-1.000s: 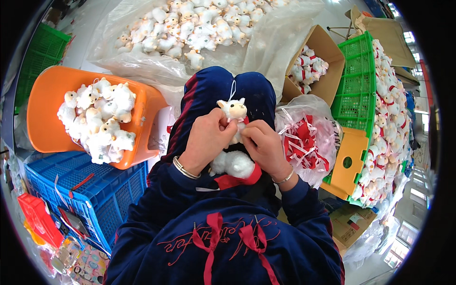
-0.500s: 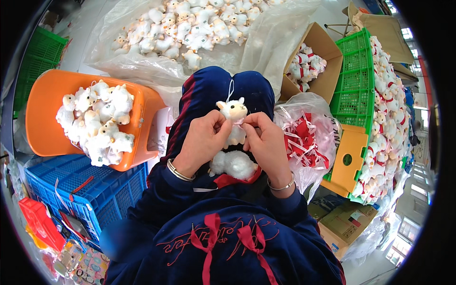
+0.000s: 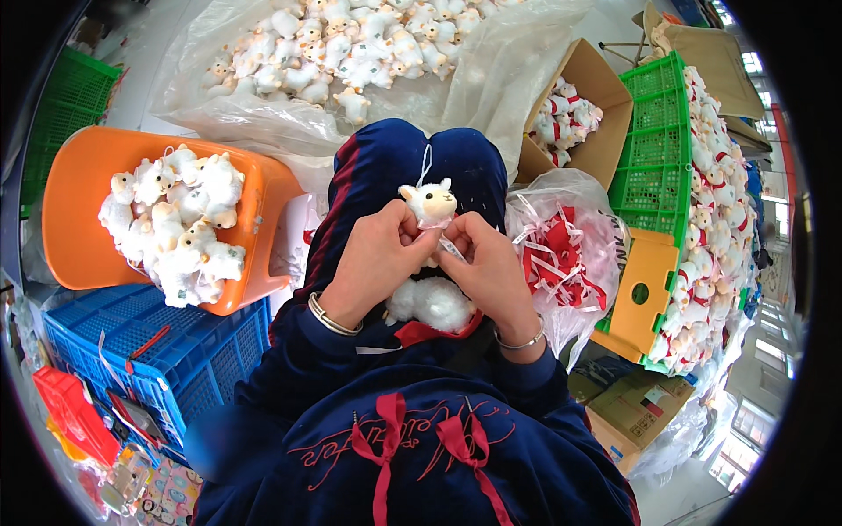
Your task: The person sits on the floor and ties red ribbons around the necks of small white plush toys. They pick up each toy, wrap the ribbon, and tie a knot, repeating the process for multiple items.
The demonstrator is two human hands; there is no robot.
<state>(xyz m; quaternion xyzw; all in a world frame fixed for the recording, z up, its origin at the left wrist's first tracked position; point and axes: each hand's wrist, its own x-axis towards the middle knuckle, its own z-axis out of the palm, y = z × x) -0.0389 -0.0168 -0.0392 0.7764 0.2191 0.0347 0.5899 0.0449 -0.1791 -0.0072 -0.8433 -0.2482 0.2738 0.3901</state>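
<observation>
A small white plush lamb with a hanging loop on its head rests upright over my lap, facing slightly right. My left hand is closed at the left side of its neck, thumb and forefinger pinched together against the toy. With my right hand I pinch a pale pink ribbon, whose end sticks out between the fingers just below the neck. Both hands hide most of the body. A second white plush lies on my lap beneath my wrists, over a piece of red fabric.
Several plush lambs fill an orange plastic stool on the left, above a blue crate. A plastic bag of red and pink ribbons is at my right. Beyond stand a cardboard box, a green crate and a heap of plush.
My right hand has shifted slightly left and down, and the ribbon end now shows between its fingers. The left hand has moved up a little, and the fingers cover more of the toy's body.
</observation>
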